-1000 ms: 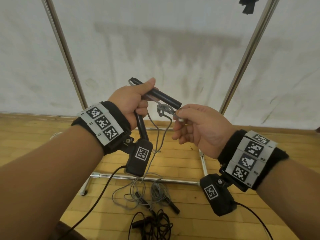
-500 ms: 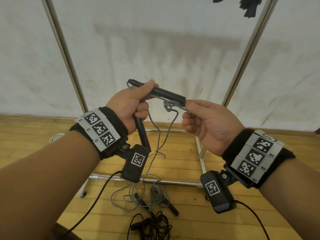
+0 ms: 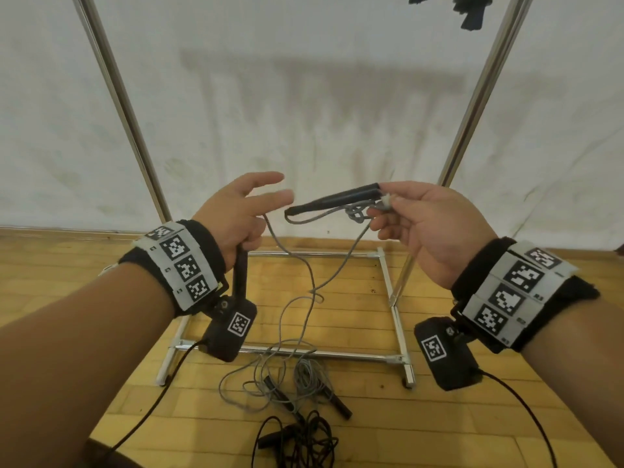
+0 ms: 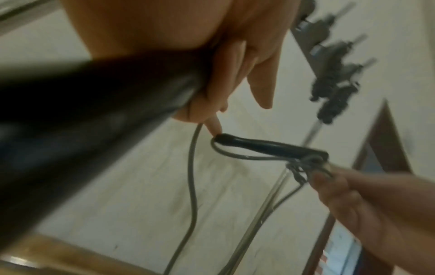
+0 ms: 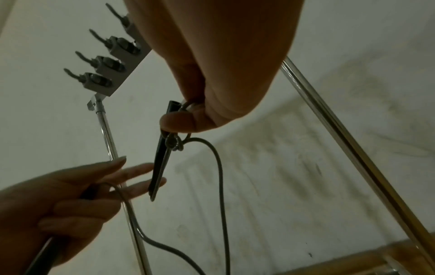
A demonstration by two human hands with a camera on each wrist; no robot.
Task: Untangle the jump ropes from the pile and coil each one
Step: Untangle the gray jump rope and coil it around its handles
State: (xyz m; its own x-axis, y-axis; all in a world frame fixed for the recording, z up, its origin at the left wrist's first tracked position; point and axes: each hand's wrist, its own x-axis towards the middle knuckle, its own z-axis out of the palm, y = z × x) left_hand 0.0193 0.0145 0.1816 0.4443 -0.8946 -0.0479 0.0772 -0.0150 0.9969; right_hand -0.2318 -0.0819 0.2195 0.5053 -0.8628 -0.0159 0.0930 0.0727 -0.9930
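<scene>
My right hand (image 3: pixel 429 228) pinches the knot (image 3: pixel 359 212) at frame centre; the handle (image 3: pixel 332 200) points left toward my left hand (image 3: pixel 236 217), whose half-open grip holds another handle (image 3: pixel 240 275).

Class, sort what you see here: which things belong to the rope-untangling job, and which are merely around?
Part of the job:
left hand, gripping one black handle
right hand, pinching the knot beside the other handle
grey rope
rope pile on the floor

Merely around:
metal rack frame
hook bar
white backdrop
</scene>
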